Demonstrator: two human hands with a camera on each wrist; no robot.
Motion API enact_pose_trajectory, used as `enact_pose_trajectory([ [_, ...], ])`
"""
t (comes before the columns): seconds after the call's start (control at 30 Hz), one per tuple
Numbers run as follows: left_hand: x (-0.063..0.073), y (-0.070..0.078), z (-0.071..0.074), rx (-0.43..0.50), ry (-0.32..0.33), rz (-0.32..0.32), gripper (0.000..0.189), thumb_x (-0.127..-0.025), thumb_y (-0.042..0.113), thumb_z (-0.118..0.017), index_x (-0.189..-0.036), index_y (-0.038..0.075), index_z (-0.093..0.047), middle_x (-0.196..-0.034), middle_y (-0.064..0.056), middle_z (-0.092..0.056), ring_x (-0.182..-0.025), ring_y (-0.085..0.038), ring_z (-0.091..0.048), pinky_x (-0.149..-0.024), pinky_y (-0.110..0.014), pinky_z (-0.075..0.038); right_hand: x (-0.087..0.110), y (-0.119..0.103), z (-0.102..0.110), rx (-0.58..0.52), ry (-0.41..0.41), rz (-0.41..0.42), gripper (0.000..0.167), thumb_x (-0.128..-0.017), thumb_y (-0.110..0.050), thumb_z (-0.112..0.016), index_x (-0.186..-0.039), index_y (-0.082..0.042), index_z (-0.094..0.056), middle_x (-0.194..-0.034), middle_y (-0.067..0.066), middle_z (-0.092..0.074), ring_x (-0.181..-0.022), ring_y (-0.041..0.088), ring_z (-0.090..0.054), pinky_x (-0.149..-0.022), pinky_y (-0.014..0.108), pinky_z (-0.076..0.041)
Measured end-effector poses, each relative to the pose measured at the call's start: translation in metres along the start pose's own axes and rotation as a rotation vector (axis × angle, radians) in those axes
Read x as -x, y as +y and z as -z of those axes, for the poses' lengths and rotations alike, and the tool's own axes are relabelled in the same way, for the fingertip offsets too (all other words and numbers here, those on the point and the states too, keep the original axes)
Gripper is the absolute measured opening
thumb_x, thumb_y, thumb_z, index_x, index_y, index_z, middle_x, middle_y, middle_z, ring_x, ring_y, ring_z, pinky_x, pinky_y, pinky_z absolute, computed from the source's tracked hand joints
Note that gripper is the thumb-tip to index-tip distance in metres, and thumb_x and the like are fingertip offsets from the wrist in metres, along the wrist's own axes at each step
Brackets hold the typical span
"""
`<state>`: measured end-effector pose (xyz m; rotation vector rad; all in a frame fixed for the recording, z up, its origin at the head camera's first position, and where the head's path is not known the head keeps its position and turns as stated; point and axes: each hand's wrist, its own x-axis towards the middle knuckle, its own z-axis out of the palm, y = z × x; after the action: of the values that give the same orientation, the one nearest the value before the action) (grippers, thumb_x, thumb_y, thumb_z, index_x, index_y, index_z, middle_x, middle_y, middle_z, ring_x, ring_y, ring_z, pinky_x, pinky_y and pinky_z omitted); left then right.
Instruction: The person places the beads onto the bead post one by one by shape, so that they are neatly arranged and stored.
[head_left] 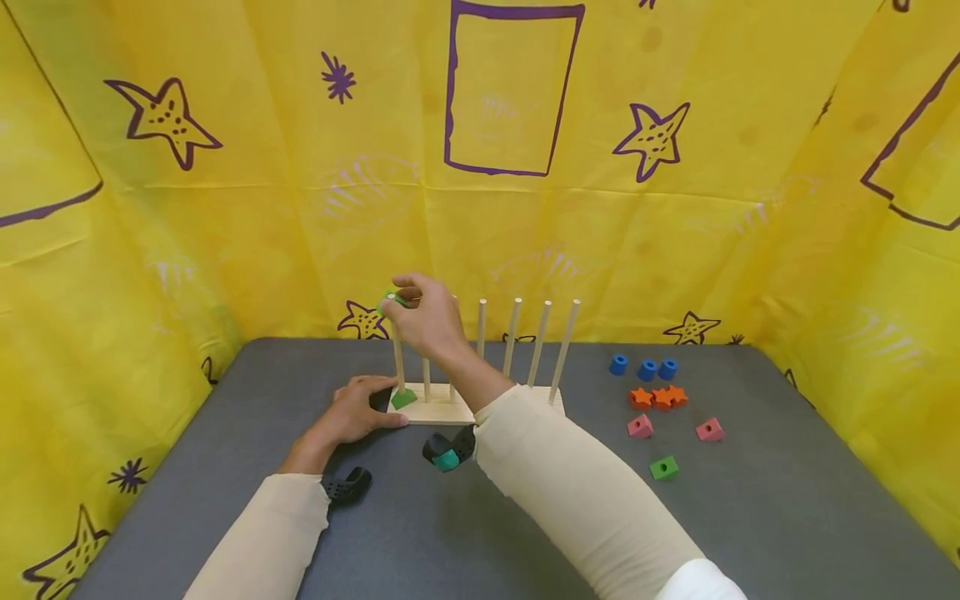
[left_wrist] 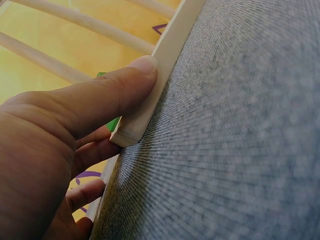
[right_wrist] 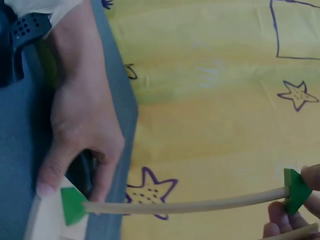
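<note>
In the head view my left hand [head_left: 356,410] grips the left end of a wooden peg stand [head_left: 435,414], thumb along the front edge. The left wrist view shows that thumb [left_wrist: 125,85] pressed on the base, with other fingers behind its end. My right hand [head_left: 431,321] pinches a green block [right_wrist: 297,192] at the top of the leftmost peg [right_wrist: 190,207]. In the right wrist view the peg's tip meets the block's face. Another green block [head_left: 403,399] sits at the foot of this same peg. The right forearm hides part of the base and some pegs.
To the right on the grey table [head_left: 570,517] lie several loose blocks: blue cylinders [head_left: 647,370], orange stars [head_left: 662,399], two pink blocks [head_left: 640,426] and a green block [head_left: 663,467]. More upright pegs [head_left: 565,350] stand along the base. A yellow patterned cloth [head_left: 510,225] hangs behind.
</note>
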<state>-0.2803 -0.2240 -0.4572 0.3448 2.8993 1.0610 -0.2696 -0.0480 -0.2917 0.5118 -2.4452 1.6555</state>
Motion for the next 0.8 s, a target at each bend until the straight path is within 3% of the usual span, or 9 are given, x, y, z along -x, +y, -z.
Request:
enact_pose_trajectory([
  [0.4, -0.001, 0.001, 0.001, 0.017, -0.003, -0.014, 0.078, -0.074, 0.044, -0.082, -0.136, 0.006, -0.055, -0.136, -0.019, -0.050, -0.127, -0.040, -0.031, -0.099, -0.062, -0.012, 0.007, 0.017, -0.016, -0.135, 0.143, 0.008, 0.038, -0.088, -0.015, -0.070, -0.125, -0.013, -0.059, -0.101, -0.005, -0.065, -0.094, 0.010, -0.061, -0.074, 0.029, -0.051],
  [0.8, 0.001, 0.000, 0.001, 0.017, 0.016, -0.080, 0.076, -0.075, 0.043, -0.082, -0.135, 0.003, -0.056, -0.134, -0.020, -0.052, -0.125, -0.041, -0.033, -0.097, -0.062, -0.013, 0.014, 0.040, -0.028, -0.240, 0.166, -0.013, 0.038, -0.086, -0.010, -0.070, -0.123, -0.014, -0.058, -0.104, -0.002, -0.065, -0.097, 0.015, -0.061, -0.081, 0.031, -0.050],
])
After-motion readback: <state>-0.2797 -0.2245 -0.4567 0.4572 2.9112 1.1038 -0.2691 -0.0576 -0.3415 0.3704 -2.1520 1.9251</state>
